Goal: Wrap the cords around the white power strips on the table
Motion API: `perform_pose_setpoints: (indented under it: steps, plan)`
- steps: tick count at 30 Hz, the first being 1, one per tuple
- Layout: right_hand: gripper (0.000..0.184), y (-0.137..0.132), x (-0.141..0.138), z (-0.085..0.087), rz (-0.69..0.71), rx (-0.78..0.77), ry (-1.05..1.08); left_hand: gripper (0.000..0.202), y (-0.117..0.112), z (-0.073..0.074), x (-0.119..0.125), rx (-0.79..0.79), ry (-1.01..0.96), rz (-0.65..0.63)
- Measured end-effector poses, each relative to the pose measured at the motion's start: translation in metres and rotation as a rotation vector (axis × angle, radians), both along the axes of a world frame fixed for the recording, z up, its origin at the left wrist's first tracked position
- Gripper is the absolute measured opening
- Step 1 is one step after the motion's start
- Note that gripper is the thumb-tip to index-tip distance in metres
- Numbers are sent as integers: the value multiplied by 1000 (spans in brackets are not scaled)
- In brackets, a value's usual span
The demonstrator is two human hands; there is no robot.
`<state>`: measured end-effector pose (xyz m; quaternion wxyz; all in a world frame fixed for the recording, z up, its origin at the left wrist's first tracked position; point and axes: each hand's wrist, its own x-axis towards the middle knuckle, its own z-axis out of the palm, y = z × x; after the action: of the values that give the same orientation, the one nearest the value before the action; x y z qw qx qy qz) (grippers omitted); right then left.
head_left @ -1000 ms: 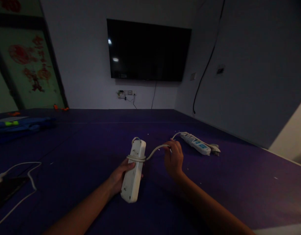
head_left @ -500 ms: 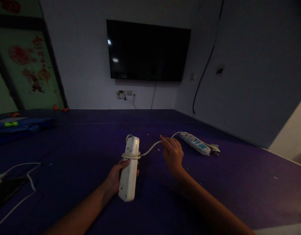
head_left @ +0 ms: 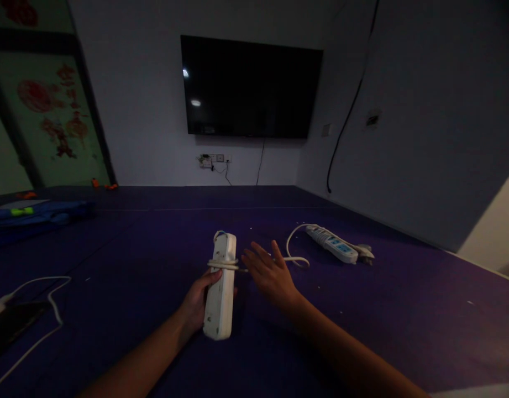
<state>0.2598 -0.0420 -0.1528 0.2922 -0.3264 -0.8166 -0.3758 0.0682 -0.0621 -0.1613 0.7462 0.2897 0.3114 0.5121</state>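
Observation:
My left hand (head_left: pixel 195 301) is closed around a white power strip (head_left: pixel 220 301), held upright with its screwed back side facing me. A white cord (head_left: pixel 224 265) is wound round the strip's upper half. To the right of it my right hand (head_left: pixel 272 273) has its fingers stretched out, palm down, over the cord's free length. That cord comes out past the hand, bends in a loop, and runs to a second power strip (head_left: pixel 339 249) lying on the purple surface. More cord is wrapped round this second strip, and a plug (head_left: pixel 365 254) lies at its near end.
At the left lie a dark phone-like object (head_left: pixel 16 326) and a white charging cable (head_left: pixel 55 309). Folded blue cloth (head_left: pixel 51 214) sits farther back. Across the purple surface (head_left: pixel 155 237), a television (head_left: pixel 252 88) hangs on the wall above some sockets (head_left: pixel 215 159).
My right hand has let go of its pinch on the cord, moved left toward the held strip and spread its fingers. The cord beyond it has slackened into a loop.

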Motion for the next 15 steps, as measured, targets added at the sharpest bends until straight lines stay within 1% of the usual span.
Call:
perform_pose_setpoints:
  steps: [2, 5, 6, 8, 11, 15]
  plan:
    - [31, -3, -5, 2, -62, -118, -49, 30, 1, 0, 0, -4, -8, 14]
    - [29, -14, -15, 10, -190, -405, -86, 34, 3, -1, -1, -14, -3, 19]
    - [30, -18, -18, 13, -221, -499, -87, 35, 3, -1, -2, -15, -1, 21]
    - [32, -25, -25, 16, -255, -640, -81, 35, 2, 0, -2, -11, 1, 30]
    - [38, -26, -29, 12, -242, -783, -30, 35, 1, 4, -1, -4, 15, 65]
    - [46, -12, -25, -4, -150, -909, 121, 35, -2, 9, 0, -9, 26, 76]
